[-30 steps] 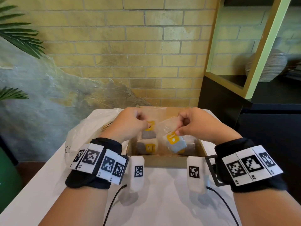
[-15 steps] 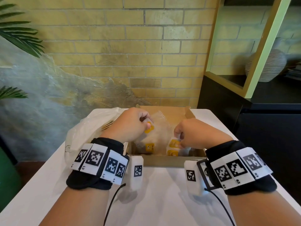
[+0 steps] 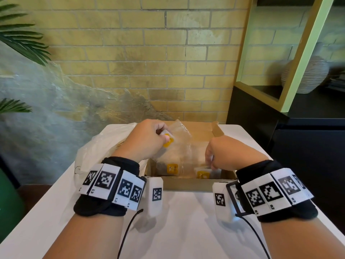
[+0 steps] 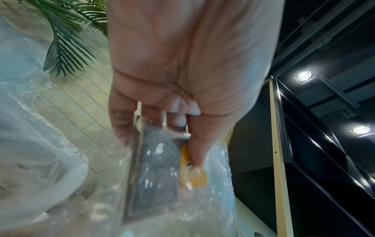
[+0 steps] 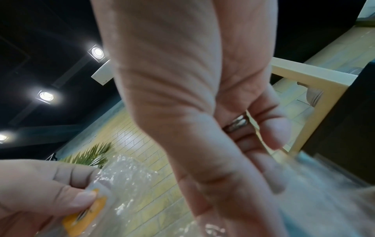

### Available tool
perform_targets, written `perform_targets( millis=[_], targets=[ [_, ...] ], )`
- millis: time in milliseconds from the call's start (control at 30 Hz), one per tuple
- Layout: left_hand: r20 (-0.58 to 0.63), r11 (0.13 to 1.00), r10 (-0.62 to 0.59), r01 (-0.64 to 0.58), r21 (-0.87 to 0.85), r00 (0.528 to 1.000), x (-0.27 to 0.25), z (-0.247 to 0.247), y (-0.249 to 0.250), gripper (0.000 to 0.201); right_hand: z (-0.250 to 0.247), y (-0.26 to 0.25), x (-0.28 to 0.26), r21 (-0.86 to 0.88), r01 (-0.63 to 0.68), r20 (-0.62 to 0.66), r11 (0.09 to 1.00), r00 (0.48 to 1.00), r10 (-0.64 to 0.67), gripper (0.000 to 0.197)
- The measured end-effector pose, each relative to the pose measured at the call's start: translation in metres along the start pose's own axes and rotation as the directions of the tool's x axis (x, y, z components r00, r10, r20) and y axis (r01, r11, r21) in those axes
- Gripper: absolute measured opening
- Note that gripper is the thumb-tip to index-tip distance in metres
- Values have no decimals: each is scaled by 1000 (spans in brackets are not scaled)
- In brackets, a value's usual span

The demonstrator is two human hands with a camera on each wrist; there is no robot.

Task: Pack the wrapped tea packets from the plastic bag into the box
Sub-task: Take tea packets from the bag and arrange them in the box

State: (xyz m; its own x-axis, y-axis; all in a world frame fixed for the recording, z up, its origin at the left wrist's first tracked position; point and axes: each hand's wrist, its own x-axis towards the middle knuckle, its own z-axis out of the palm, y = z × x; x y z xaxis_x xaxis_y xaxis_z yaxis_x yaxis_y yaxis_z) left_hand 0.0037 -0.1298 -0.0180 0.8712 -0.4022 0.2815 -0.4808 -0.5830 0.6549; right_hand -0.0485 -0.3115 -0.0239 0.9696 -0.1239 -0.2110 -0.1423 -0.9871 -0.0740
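Note:
An open cardboard box (image 3: 186, 185) sits on the white table, with a white plastic bag (image 3: 97, 152) slumped at its left. My left hand (image 3: 164, 136) hovers over the box's back left and pinches a clear-wrapped tea packet (image 3: 169, 142) with a yellow tag (image 4: 192, 173). My right hand (image 3: 210, 164) is down inside the box at the front right, its fingers (image 5: 270, 173) pinching another wrapped packet (image 3: 202, 173). One more packet (image 3: 172, 168) lies on the box floor. Crinkled clear wrap (image 3: 182, 135) stands between the hands.
The white table (image 3: 177, 230) runs toward me, with cables trailing from both wrists. A black cabinet (image 3: 298, 146) stands close on the right, and a ribbed vase (image 3: 308, 75) sits behind a green frame. Palm leaves (image 3: 22, 38) hang at the left, and a brick wall rises behind.
My right hand has gone down from above the box into its front right corner with its packet. My left hand stays over the back left, a little higher and farther back.

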Motion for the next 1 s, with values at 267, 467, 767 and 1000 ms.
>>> perform_targets(
  millis=[267, 467, 767, 1000],
  targets=[
    [-86, 994, -14, 5, -108, 996, 0, -3, 0, 19, 1, 3, -7, 50, 30, -29, 998, 999, -28, 12],
    [-98, 990, 23, -36, -136, 995, -1, -4, 3, 12, -3, 7, -5, 68, 34, -176, 997, 984, -22, 11],
    [-62, 992, 60, -67, -106, 996, -1, -3, 2, 13, 2, 8, -2, 51, -3, -111, 999, 994, 9, 12],
    [211, 997, 80, -83, 3, 974, -4, 1, 4, 16, 6, 10, 1, 50, -7, -123, 999, 992, 13, 10]
  ],
)
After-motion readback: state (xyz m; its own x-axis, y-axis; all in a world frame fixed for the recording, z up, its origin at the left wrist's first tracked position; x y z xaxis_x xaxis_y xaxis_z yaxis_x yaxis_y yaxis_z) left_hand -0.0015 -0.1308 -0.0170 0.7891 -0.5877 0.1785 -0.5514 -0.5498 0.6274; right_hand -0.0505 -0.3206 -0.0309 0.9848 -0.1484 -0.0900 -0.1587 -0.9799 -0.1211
